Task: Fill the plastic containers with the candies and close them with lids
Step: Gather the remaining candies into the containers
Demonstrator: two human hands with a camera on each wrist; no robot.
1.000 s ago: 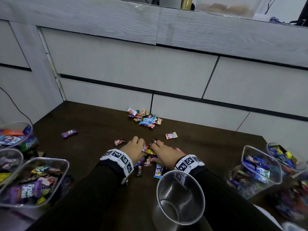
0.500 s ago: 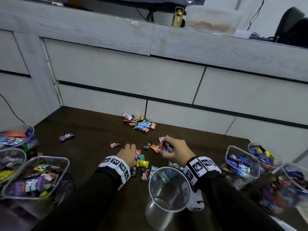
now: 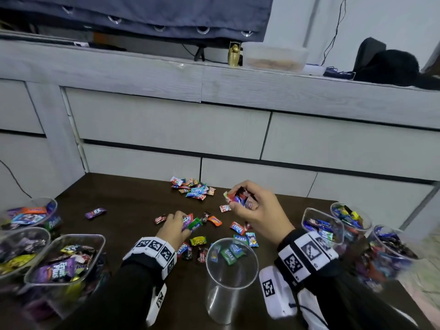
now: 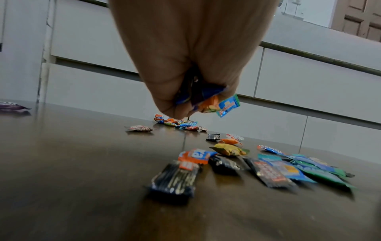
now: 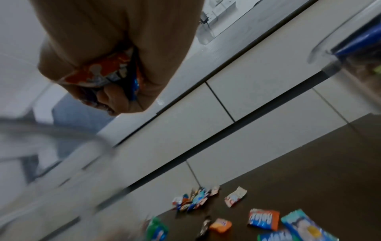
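Observation:
An empty clear round container (image 3: 232,279) stands at the table's near edge between my wrists. Loose wrapped candies (image 3: 215,220) lie scattered just beyond it, and a small heap of candies (image 3: 192,189) lies near the back wall. My right hand (image 3: 247,206) is raised above the table beyond the container, fingers curled round a bunch of candies (image 5: 107,71). My left hand (image 3: 177,223) is low over the scattered sweets and grips several candies (image 4: 208,102) in its fist.
Three candy-filled clear containers (image 3: 66,263) stand at the left edge and several more filled ones (image 3: 321,227) at the right. A lone purple candy (image 3: 95,213) lies left of centre. Grey drawer fronts (image 3: 166,125) wall the table's far side.
The right hand closed on a bunch of candies and lifted it up and right off the table. The left hand gathered candies into its fist and rose slightly.

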